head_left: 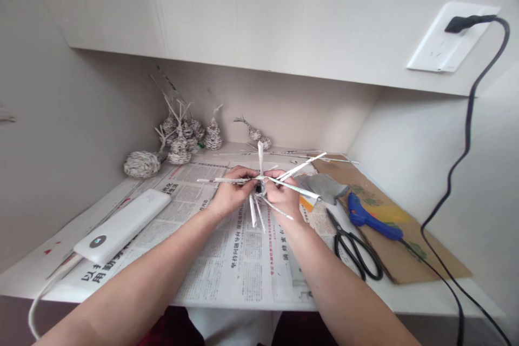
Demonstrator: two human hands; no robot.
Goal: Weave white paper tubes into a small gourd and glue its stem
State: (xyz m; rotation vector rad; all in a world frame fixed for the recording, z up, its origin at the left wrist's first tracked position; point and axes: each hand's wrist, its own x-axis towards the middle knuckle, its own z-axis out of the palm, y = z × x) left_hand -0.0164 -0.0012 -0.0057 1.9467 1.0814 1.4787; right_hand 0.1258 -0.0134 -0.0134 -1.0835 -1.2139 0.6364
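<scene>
Okay, from here I see the left hand [232,191] and right hand [285,197] pinching the woven paper piece [263,191] between them, its strips [260,159] fanning left, right, near and far.

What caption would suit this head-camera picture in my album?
Left hand and right hand hold a spoked paper weave over spread newspaper, scissors and a blue glue gun nearby.

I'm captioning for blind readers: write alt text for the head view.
A person's left hand and right hand hold a woven paper piece with radiating strips, over newspaper; scissors and a blue glue gun lie to the right.
</scene>
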